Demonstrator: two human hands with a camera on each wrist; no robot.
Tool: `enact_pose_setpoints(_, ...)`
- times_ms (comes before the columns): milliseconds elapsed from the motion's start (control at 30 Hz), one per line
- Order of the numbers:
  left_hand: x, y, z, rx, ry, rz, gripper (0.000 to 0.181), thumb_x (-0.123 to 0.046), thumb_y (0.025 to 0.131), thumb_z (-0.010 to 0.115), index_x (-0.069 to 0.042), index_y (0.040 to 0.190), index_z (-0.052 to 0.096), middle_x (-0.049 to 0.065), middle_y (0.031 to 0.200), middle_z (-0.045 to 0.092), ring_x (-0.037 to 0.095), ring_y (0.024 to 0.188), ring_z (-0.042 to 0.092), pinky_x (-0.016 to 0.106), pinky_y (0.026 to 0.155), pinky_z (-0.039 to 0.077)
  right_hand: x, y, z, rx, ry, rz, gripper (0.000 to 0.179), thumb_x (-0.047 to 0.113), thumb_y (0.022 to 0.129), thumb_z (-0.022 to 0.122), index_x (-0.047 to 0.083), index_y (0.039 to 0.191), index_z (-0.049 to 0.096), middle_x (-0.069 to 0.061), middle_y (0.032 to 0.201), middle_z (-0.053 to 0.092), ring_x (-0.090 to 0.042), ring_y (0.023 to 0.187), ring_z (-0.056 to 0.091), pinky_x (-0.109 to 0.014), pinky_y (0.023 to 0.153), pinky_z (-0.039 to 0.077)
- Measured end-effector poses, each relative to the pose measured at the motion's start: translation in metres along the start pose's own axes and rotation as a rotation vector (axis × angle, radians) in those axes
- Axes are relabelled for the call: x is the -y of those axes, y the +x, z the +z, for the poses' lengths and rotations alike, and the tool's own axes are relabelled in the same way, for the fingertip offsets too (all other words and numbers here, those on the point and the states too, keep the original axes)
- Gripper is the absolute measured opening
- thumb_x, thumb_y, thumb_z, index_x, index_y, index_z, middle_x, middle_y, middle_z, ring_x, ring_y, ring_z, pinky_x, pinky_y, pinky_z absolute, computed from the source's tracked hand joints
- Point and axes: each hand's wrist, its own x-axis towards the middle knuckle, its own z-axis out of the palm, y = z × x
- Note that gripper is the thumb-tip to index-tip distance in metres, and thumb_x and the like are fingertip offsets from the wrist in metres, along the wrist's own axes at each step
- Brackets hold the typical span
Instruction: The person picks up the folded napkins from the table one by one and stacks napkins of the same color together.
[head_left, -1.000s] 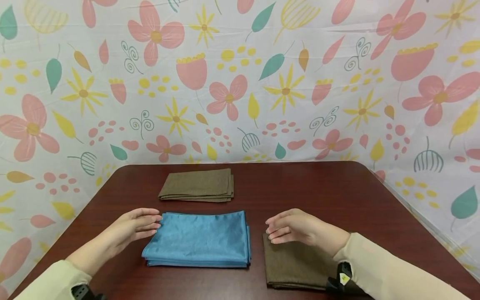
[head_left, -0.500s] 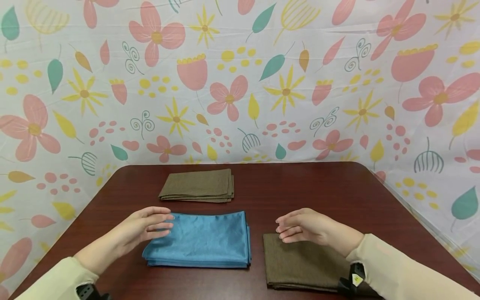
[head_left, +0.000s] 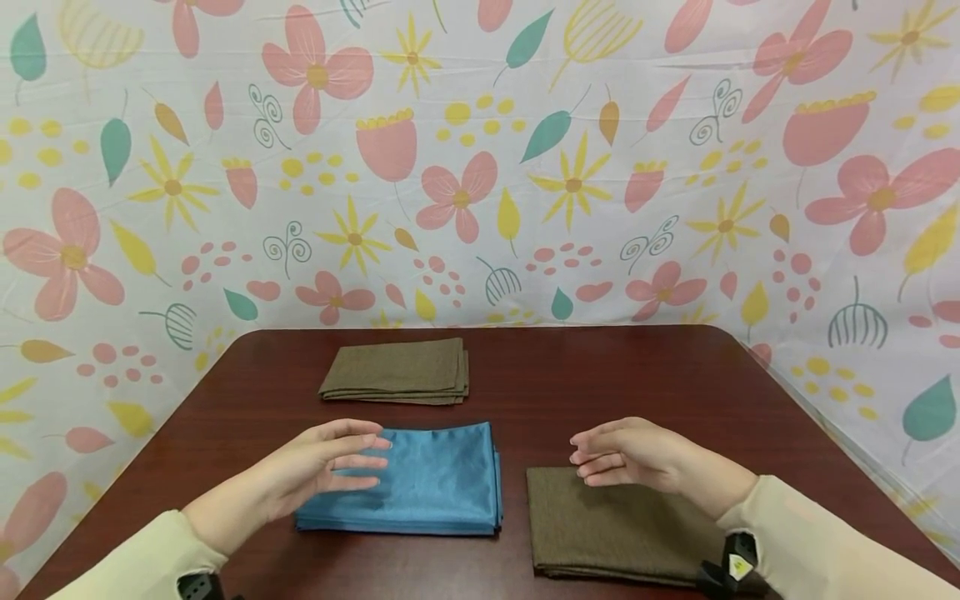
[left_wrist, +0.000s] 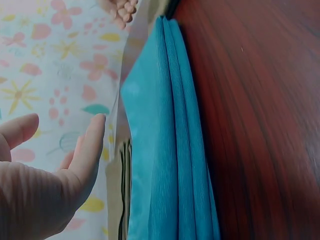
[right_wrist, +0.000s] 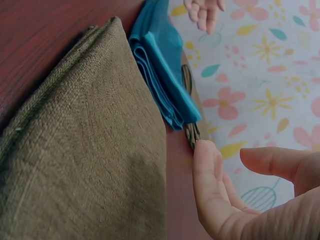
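Observation:
A folded shiny blue cloth (head_left: 442, 483) lies on the table, its stacked layers (left_wrist: 175, 140) facing the left wrist view. My left hand (head_left: 315, 467) hovers over its left part with fingers spread and nothing in them. To its right lies a folded brown cloth (head_left: 600, 533), coarse in weave (right_wrist: 95, 135) in the right wrist view. Above that cloth's far edge is my right hand (head_left: 645, 458), fingers loosely bent and holding nothing. The right sleeve overlaps the cloth's right end in the head view.
A second folded brown cloth (head_left: 397, 371) lies farther back, behind the blue one. Everything rests on a dark red-brown wooden table (head_left: 570, 375) with rounded far corners. A flower-patterned curtain (head_left: 480, 167) stands right behind the table.
Both hands have drifted right. The left hand has come from the blue cloth's left edge to over it, its fingers spreading more. The three cloths lie as before.

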Motion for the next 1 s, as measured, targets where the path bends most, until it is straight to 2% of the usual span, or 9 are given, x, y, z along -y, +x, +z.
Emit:
enact_pose_setpoints(200,0.001,0.017,0.019,0.011,-0.02,-0.018,0.065,-0.03,0.097,0.061,0.004,0.143,0.032,0.023,0.138,0.052,0.031,0.12,0.06,0.045,0.096,0.052,0.001,-0.008,-0.007,-0.006,-0.012,-0.005,0.051,0.014,0.094,0.06,-0.015,0.134,0.044,-0.01,0.105,0.069,-0.019,0.092,0.07,-0.036,0.088,0.057)
enact_pose_setpoints(367,0.002,0.028,0.035,0.041,-0.032,-0.023,0.063,-0.029,0.097,0.061,0.005,0.143,0.034,0.025,0.139,0.051,0.028,0.116,0.062,0.045,0.096,0.053,0.001,-0.011,-0.012,-0.003,-0.019,-0.005,0.051,0.015,0.095,0.06,-0.014,0.134,0.044,-0.011,0.108,0.069,-0.018,0.093,0.07,-0.035,0.088,0.057)
enact_pose_setpoints(633,0.003,0.033,0.052,0.078,-0.035,-0.034,0.055,-0.027,0.097,0.06,0.004,0.138,0.041,0.023,0.136,0.055,0.029,0.116,0.062,0.046,0.096,0.052,-0.003,-0.013,-0.02,-0.015,-0.025,0.001,0.049,0.016,0.096,0.059,-0.013,0.133,0.047,-0.01,0.109,0.069,-0.018,0.093,0.07,-0.035,0.088,0.057)
enact_pose_setpoints(1000,0.007,0.043,0.065,0.101,-0.068,-0.047,0.057,-0.026,0.097,0.061,0.004,0.141,0.041,0.022,0.135,0.056,0.028,0.115,0.063,0.045,0.095,0.053,-0.005,-0.02,-0.031,-0.019,-0.056,0.003,0.052,0.018,0.097,0.058,-0.014,0.136,0.044,-0.009,0.111,0.069,-0.02,0.098,0.069,-0.036,0.09,0.056)
